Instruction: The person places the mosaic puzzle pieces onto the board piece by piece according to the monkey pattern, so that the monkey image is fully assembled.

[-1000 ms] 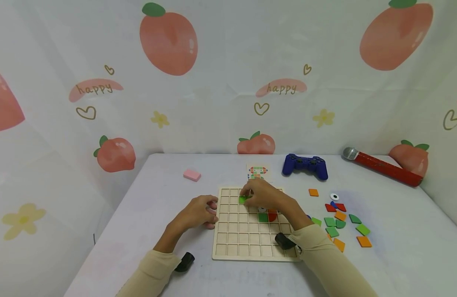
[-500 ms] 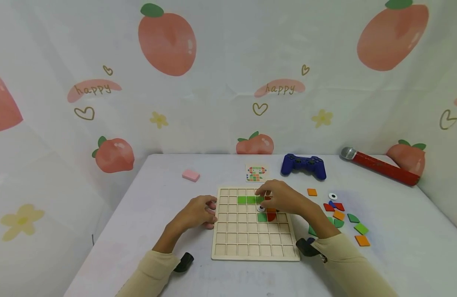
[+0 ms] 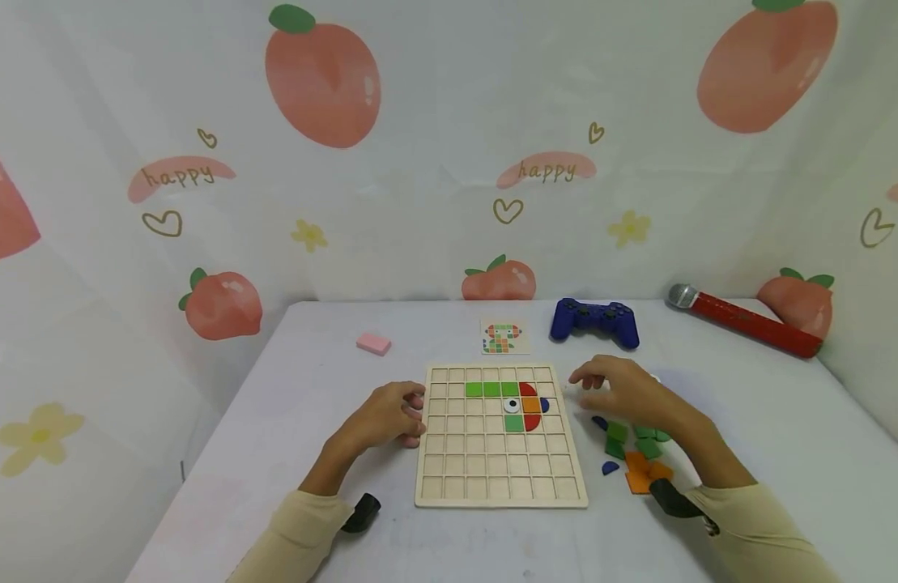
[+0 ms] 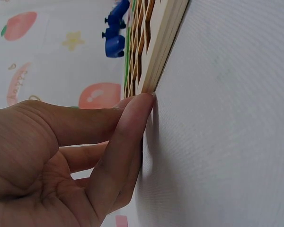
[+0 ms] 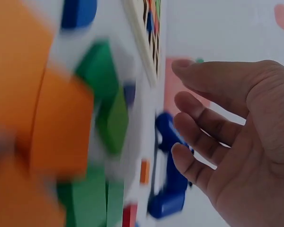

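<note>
A square wooden grid board (image 3: 474,465) lies on the table with colored tiles in its upper cells. Three light green tiles (image 3: 491,389) form a row there, beside a red quarter-circle tile (image 3: 526,389). Below sit a white eye disc (image 3: 511,406), an orange tile (image 3: 530,405), a blue half-round (image 3: 544,405), a green tile (image 3: 514,423) and another red tile (image 3: 532,422). My left hand (image 3: 381,416) rests with thumb and fingertips against the board's left edge. Right of the board, my right hand (image 3: 623,392) hovers with bent, parted fingers and holds nothing.
Loose tiles lie under and beside the right forearm, including orange squares (image 3: 638,482), green tiles (image 3: 616,441) and a blue half-round (image 3: 610,467). Behind the board are a pattern card (image 3: 504,336), a blue game controller (image 3: 594,321), a pink block (image 3: 373,343) and a red microphone (image 3: 755,324).
The light green row grew from one visible tile to three. My right hand has withdrawn from the board to the right, baring the red, orange and blue tiles. The left hand stays at the edge.
</note>
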Motion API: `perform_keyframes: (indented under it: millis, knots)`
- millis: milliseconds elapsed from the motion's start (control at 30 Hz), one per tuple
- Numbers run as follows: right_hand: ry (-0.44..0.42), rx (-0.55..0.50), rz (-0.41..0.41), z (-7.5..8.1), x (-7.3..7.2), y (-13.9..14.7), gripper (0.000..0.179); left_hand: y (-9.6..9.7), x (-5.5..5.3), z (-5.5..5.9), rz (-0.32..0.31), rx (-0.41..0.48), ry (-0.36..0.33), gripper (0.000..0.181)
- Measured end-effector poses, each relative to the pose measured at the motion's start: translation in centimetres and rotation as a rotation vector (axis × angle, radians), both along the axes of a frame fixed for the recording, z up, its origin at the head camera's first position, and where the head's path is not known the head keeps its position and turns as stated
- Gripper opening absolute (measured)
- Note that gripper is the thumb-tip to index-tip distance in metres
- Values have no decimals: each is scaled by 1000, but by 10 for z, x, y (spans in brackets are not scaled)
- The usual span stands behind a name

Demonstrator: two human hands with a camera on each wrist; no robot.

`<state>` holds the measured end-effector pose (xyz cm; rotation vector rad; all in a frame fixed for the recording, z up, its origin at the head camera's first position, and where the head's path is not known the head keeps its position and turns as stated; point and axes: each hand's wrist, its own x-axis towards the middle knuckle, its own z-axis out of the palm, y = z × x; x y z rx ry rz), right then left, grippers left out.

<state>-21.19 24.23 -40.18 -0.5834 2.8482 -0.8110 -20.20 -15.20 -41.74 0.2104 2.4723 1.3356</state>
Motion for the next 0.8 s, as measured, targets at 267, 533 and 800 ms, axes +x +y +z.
perform_keyframes:
  millis: [267,533,800]
  knots:
    - [-50,16,-63,3,9,41,36,1,-1,-1,2,-8,0,63]
    - [-83,17,-93,-2,12,63,41,1,-2,-2,-3,-19,6,63]
    - [-87,9,-109,-4,12,71,39,1,-1,0,0,-1,-10,64]
